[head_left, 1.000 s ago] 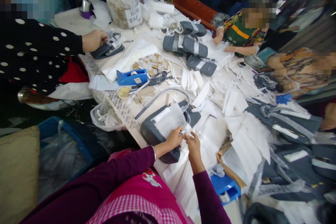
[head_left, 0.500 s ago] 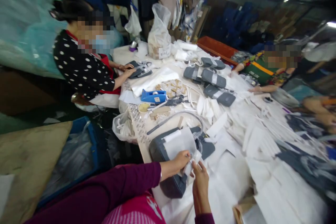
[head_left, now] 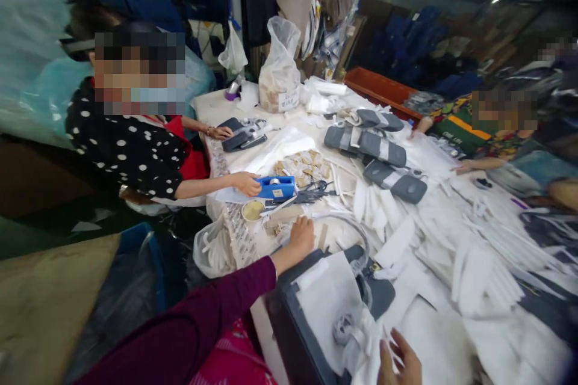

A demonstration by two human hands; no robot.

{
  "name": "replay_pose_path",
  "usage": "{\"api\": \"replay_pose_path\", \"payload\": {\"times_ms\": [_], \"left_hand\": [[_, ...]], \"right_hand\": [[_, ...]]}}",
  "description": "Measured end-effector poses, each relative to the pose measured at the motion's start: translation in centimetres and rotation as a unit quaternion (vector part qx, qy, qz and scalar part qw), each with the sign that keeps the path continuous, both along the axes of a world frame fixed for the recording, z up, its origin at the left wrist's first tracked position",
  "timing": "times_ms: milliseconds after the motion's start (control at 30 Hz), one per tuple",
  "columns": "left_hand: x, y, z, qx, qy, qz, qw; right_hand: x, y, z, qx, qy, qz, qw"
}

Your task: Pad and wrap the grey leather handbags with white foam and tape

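My left hand (head_left: 301, 234) reaches forward onto the table and rests by some small beige tags (head_left: 276, 230); its fingers curl down out of sight behind the back of the hand. My right hand (head_left: 400, 362) shows at the bottom edge, fingers stretched out against the white wrapping (head_left: 356, 337) bunched round the metal fitting of a grey bag (head_left: 289, 307). A white paper sheet (head_left: 327, 301) lies over that bag. A person in a dotted black top holds the blue tape dispenser (head_left: 277, 186) with one hand (head_left: 246, 183).
Scissors (head_left: 311, 195) and a small round tin (head_left: 251, 210) lie beyond my left hand. Grey bags (head_left: 377, 147) are stacked mid-table among white paper strips (head_left: 451, 234). A filled plastic bag (head_left: 280, 72) and an orange crate (head_left: 377, 87) stand at the back. More people sit at the right.
My left hand left the white wrapping and moved forward to the beige tags. The view tilted up and the grey bag came closer. The dotted-top person's hand went to the tape dispenser.
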State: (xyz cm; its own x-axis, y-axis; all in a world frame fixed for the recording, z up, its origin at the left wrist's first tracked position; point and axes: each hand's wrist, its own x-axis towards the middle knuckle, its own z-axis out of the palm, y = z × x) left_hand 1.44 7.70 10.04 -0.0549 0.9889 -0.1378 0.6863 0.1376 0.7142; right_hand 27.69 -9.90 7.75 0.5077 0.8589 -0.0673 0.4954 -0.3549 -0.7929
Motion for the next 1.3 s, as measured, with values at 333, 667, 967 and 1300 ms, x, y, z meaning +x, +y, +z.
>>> {"api": "replay_pose_path", "payload": {"times_ms": [333,667,967,1300], "left_hand": [[-1.8,6.9,-3.8,0.015,0.165,-0.145,0.975],[-3.5,2.7,4.5,0.151,0.084,-0.213,0.962],[-6.8,-3.6,7.6,-0.175,-0.377,-0.202,0.887],[-3.3,-4.5,10.5,-0.277,-0.480,-0.227,0.801]], "right_hand": [[-14.7,9.5,3.0,0.050,0.090,0.104,0.989],[-20.0,17.1,6.0,0.065,0.438,0.033,0.896],[-18.2,15.0,11.2,0.169,0.541,0.016,0.824],[-13.1,6.3,13.8,0.149,0.321,-0.036,0.935]]}}
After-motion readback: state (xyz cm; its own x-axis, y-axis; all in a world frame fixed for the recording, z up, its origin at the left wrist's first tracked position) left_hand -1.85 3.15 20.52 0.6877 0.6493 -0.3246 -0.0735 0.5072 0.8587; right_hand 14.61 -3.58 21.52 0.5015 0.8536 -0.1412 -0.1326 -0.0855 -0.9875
